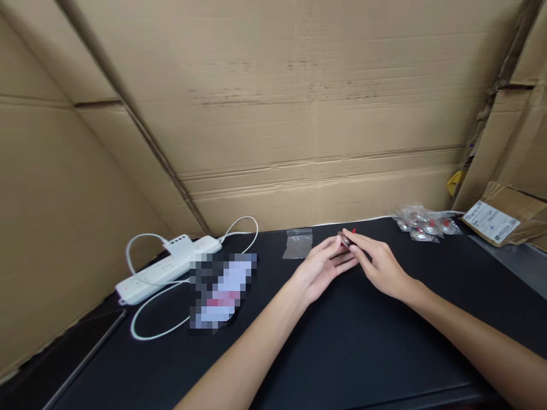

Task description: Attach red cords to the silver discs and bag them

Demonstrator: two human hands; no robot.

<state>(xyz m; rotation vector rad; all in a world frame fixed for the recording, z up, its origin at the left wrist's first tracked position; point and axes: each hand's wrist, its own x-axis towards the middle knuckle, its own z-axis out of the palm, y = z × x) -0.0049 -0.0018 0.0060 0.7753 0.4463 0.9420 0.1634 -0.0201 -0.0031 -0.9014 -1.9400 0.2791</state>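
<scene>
Above the black tabletop, both hands meet around a small brownish round object [345, 239] with a bit of red at its edge. My left hand [322, 265] is palm up, its thumb on the object's near side and its fingers stretched beneath. My right hand [380, 262] grips the object's right side with thumb and fingertips. Fingers cover much of the object, so its exact kind cannot be made out. Just left of my left hand lies a small clear plastic bag [298, 245], flat on the table.
Several clear bags [421, 223] with round silvery and red items lie at the back right. Beside them is a labelled cardboard box [499, 216]. A white power strip [171, 267] with looping cables and a blurred-out item [226, 290] occupy the left. Cardboard walls [299, 114] enclose the table.
</scene>
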